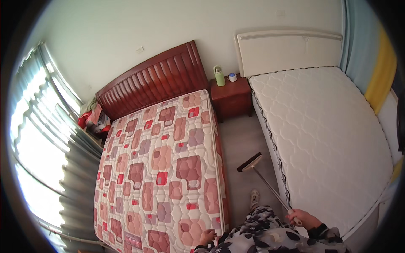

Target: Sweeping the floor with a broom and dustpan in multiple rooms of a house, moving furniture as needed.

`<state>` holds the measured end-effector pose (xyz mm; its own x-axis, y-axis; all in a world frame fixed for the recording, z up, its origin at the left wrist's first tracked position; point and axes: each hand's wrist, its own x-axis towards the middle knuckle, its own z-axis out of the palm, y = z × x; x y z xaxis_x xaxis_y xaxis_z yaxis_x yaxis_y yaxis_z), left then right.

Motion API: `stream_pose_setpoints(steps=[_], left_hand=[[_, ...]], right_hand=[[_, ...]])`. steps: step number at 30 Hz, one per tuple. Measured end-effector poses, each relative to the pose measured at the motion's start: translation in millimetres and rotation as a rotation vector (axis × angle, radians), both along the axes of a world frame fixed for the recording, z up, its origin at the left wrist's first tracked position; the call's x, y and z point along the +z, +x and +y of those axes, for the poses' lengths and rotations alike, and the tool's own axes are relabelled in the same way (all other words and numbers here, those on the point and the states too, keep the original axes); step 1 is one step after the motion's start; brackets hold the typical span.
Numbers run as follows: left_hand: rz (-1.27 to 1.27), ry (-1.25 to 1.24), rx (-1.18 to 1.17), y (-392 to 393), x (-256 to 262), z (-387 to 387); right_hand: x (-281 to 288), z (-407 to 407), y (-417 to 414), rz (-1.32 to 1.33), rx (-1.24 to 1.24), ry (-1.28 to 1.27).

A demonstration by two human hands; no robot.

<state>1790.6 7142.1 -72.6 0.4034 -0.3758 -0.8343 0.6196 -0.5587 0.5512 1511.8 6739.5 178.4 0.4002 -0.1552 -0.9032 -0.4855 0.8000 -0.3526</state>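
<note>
My right hand (302, 218) grips the upper end of a broom handle (272, 187), beside the white mattress's lower corner. The handle slants down and away to the broom head (250, 162), whose dark bristles rest on or just over the grey floor (242, 136) between two beds. My left hand (208, 236) holds nothing. Its fingers are loosely apart over the near right edge of the patterned mattress (152, 177), and I cannot tell whether it touches. One of my shoes (255, 196) is on the floor just below the broom head.
A narrow aisle runs between the patterned bed and the white mattress (329, 136). It ends at a red-brown nightstand (232, 96) with a green bottle (219, 76) and a white cup (232, 77). Curtains (80, 183) hang left; a clothes pile (95, 118) sits beside the wooden headboard (155, 76).
</note>
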Motion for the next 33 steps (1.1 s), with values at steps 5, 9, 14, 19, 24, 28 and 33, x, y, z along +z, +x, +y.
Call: stream_pose_setpoints(steps=[5, 9, 14, 19, 24, 28, 33], left_hand=[[0.197, 0.06, 0.038, 46.3, -32.5, 6.1], [-0.1, 0.239, -0.057, 107.7, 66.2, -92.6], [-0.236, 0.202, -0.282, 180.9, 63.9, -174.1], [-0.582, 0.017, -0.84, 219.7, 10.3, -292.9], [-0.938, 0.052, -0.781, 230.1, 23.0, -412.5], [-1.194, 0.313, -0.923, 260.4, 5.2, -447.3], [-1.372, 0.399, -1.07, 313.8, -52.0, -446.9]], right_hand=[[-81.9, -87.6, 4.2, -0.762, 1.048, -1.035], [-79.3, -113.7, 17.8, 0.235, 0.978, -0.41], [-39.7, -116.7, 56.0, 0.2, 0.693, -0.392], [-165.4, -102.6, 86.9, 0.005, 0.624, -0.804], [-249.7, -119.9, 173.7, 0.103, 0.452, -0.713], [-310.5, -150.4, 226.2, -0.01, 0.283, -0.631], [-374.8, -174.8, 262.9, 0.016, 0.247, -0.666]])
